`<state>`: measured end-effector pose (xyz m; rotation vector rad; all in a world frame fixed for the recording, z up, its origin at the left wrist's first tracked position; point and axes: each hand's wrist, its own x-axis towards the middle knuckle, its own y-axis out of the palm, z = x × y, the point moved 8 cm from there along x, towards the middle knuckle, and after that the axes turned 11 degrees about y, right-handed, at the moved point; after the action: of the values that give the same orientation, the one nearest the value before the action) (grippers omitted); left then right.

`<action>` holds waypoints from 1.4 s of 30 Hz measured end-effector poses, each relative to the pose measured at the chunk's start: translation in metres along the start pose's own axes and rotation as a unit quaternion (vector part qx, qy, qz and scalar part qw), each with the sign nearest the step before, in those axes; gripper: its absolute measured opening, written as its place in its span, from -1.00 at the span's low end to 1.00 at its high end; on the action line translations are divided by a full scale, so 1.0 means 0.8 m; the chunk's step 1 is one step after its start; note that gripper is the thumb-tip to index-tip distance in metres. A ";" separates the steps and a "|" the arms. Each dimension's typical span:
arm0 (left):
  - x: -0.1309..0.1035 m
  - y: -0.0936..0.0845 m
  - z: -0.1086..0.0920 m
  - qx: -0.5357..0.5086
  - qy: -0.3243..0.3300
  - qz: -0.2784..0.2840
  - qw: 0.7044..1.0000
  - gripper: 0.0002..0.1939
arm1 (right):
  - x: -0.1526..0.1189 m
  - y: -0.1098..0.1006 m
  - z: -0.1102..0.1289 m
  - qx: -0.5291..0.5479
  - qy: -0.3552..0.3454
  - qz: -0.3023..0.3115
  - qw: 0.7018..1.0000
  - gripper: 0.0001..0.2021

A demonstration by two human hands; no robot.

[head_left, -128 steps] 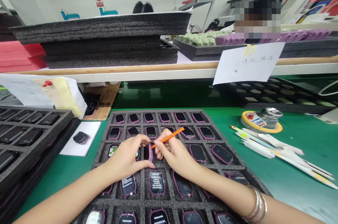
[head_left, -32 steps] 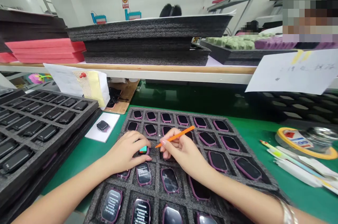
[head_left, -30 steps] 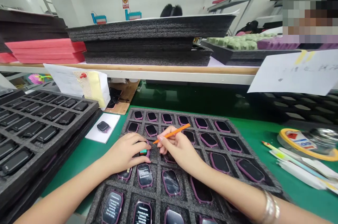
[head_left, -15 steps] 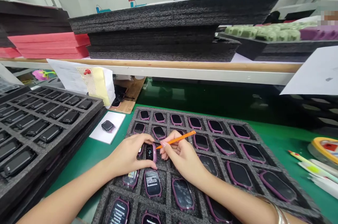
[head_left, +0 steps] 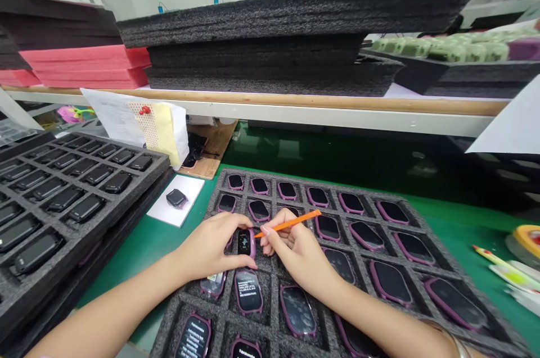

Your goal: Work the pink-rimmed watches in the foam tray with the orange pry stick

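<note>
My left hand (head_left: pixel 217 248) grips a purple-framed smartwatch (head_left: pixel 245 242) between thumb and fingers, its screen lit. My right hand (head_left: pixel 291 245) is closed round a thin orange pointed stick (head_left: pixel 295 221). The stick's tip meets the right side of the watch case, at or very close to its edge. Both hands are above a dark foam tray (head_left: pixel 270 268), whose compartments hold several more purple watches. Just below my left hand, a watch with white text on its screen (head_left: pixel 248 291) lies in its slot. Part of the tray is hidden under my hands.
At left, a stacked foam tray (head_left: pixel 143 178) holds several black watches. One watch (head_left: pixel 176 198) lies on a white pad (head_left: pixel 189 189). Behind, a shelf (head_left: pixel 295 108) carries black foam stacks (head_left: pixel 261 60). Tape (head_left: pixel 525 243) and a yellow pen (head_left: pixel 491 257) lie at right.
The camera view has shifted slightly, so the scene sits a little differently. Both hands keep the same holds, with the stick still at the watch's side.
</note>
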<state>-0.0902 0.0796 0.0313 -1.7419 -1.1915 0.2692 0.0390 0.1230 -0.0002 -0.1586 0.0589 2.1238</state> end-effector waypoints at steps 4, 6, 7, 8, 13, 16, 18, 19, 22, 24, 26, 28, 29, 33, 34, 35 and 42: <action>0.000 0.000 0.000 -0.001 0.001 0.002 1.000 -0.46 | 0.000 0.000 0.000 -0.005 -0.001 -0.001 1.000 -0.55; 0.000 0.000 -0.001 -0.001 -0.001 0.002 1.000 -0.47 | 0.000 0.000 0.000 -0.009 -0.004 -0.001 1.000 -0.55; 0.000 0.000 -0.001 -0.001 -0.002 0.002 1.000 -0.47 | 0.000 0.000 0.000 -0.011 -0.005 -0.002 1.000 -0.55; 0.000 -0.001 -0.001 -0.001 -0.003 0.002 1.000 -0.47 | 0.001 0.000 0.000 -0.013 -0.006 -0.002 1.000 -0.55; 0.000 -0.002 -0.001 0.002 -0.006 0.001 1.000 -0.45 | -0.001 0.000 0.001 -0.022 -0.013 -0.004 1.000 -0.57; 0.000 -0.001 -0.001 0.009 -0.004 0.001 1.000 -0.46 | -0.001 0.001 0.002 -0.026 -0.016 -0.001 1.000 -0.58; -0.001 -0.001 -0.001 0.022 -0.002 0.000 1.000 -0.45 | -0.002 0.002 0.002 -0.026 -0.019 0.001 0.999 -0.58; -0.001 -0.002 -0.001 0.031 -0.002 -0.001 1.000 -0.44 | -0.001 0.002 0.003 -0.025 -0.020 0.001 0.999 -0.58; -0.004 -0.007 0.001 0.073 -0.014 -0.007 0.997 -0.46 | -0.001 0.002 0.003 -0.023 -0.024 0.000 0.999 -0.57; -0.009 -0.012 0.002 0.100 -0.024 -0.001 0.995 -0.52 | -0.001 0.002 0.003 -0.020 -0.024 -0.002 1.000 -0.57; -0.015 -0.016 0.003 0.116 -0.028 0.016 0.993 -0.59 | -0.001 0.000 0.004 -0.015 -0.024 -0.008 1.000 -0.58; -0.023 -0.020 0.004 0.121 -0.026 0.032 0.992 -0.65 | -0.001 -0.003 0.004 -0.011 -0.026 -0.018 0.999 -0.59; -0.026 -0.022 0.005 0.121 -0.026 0.038 0.992 -0.67 | -0.001 -0.004 0.004 -0.010 -0.027 -0.023 0.999 -0.59; -0.037 -0.032 0.008 0.110 -0.029 0.039 0.993 -0.70 | 0.004 -0.001 0.007 -0.013 -0.026 -0.026 0.999 -0.62; -0.038 -0.034 0.009 0.105 -0.031 0.037 0.993 -0.69 | 0.006 0.003 0.008 -0.015 -0.024 -0.021 0.999 -0.63; -0.039 -0.036 0.008 0.099 -0.032 0.035 0.994 -0.69 | 0.009 0.008 0.010 -0.017 -0.022 -0.013 1.000 -0.64; -0.046 -0.045 0.016 0.036 -0.023 0.011 0.999 -0.82 | 0.033 0.049 0.023 0.014 -0.016 0.029 0.999 -0.62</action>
<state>-0.1376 0.0595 0.0420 -1.6948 -1.1822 0.3634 -0.0095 0.1266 0.0133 -0.1071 0.0747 2.1812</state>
